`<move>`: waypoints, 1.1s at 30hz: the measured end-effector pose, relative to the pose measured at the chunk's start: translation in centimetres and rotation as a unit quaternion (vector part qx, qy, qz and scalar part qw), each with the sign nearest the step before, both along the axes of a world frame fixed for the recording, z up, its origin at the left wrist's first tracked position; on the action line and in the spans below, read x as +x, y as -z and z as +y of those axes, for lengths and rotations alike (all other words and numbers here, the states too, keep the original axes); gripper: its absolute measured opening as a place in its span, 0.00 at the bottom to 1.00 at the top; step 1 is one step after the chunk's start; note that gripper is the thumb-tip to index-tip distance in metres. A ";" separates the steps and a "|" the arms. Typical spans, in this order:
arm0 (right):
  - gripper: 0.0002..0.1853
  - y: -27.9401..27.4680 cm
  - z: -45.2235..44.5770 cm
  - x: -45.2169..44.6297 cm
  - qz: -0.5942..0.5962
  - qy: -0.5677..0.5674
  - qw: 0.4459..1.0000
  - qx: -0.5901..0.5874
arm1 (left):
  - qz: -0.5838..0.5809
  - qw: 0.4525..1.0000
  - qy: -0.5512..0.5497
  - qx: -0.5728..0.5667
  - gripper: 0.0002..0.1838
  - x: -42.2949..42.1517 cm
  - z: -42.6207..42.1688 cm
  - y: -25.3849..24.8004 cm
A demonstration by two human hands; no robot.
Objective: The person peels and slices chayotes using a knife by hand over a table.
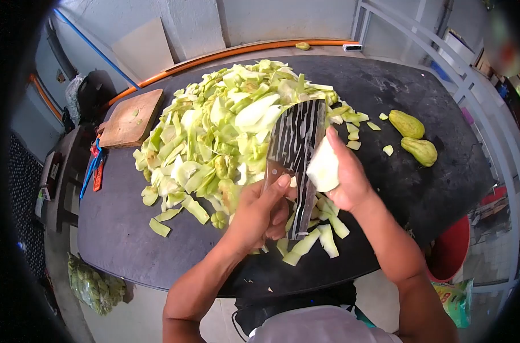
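Closed round the handle of a wide knife is my left hand (pixel 263 211). The knife's broad blade (pixel 297 137) points away from me and shows dark and light streaks. In my right hand (pixel 348 177) is a peeled pale chayote (pixel 324 166), close beside the blade's right side. Behind and left of the knife rises a large heap of pale green chayote slices and peelings (pixel 214 126). Several cut strips (pixel 327 240) lie below the knife. Two whole green chayotes (pixel 407 124) rest on the dark table to the right, with small scraps near them.
A wooden board (pixel 133 119) lies at the left of the dark table (pixel 128 246), near a red-handled tool (pixel 98 176). A red bucket (pixel 449 248) stands below the right edge. On the floor at left is a bag of green produce (pixel 94 284). Metal railing runs along the right.
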State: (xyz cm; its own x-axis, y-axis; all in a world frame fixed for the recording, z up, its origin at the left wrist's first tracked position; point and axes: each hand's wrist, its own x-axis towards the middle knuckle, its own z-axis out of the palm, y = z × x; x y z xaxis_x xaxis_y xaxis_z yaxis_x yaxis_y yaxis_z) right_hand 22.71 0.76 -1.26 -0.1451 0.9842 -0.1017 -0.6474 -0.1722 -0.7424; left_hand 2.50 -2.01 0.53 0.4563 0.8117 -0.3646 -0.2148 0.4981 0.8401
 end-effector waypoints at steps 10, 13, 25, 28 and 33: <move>0.13 -1.6 -0.9 0.1 -0.071 -0.016 0.997 0.030 | -0.016 0.999 0.031 -0.012 0.18 0.6 -0.6 0.5; 0.13 -1.9 -1.0 -0.1 -0.093 -0.003 0.995 0.037 | -0.016 0.999 0.033 -0.012 0.17 0.6 -0.6 0.5; 0.13 -1.4 -1.0 -0.8 -0.065 0.043 0.996 0.039 | -0.035 0.999 0.022 -0.002 0.15 1.0 -0.7 0.6; 0.13 -1.3 -0.9 -0.4 -0.067 0.027 0.997 0.027 | -0.036 0.999 0.025 -0.010 0.14 1.1 -0.7 0.4; 0.14 -2.0 -1.1 0.5 -0.105 -0.012 0.994 0.026 | -0.048 0.997 0.056 -0.034 0.20 1.0 -0.8 0.1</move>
State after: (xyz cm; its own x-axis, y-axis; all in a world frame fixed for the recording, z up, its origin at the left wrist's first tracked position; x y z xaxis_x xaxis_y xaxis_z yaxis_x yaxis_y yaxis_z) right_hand 23.17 -0.34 0.70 -0.1487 0.9856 -0.0809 -0.4738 -0.1428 -0.8690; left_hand 3.46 -2.81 0.40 0.5789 0.7279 -0.3675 -0.2320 0.5791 0.7815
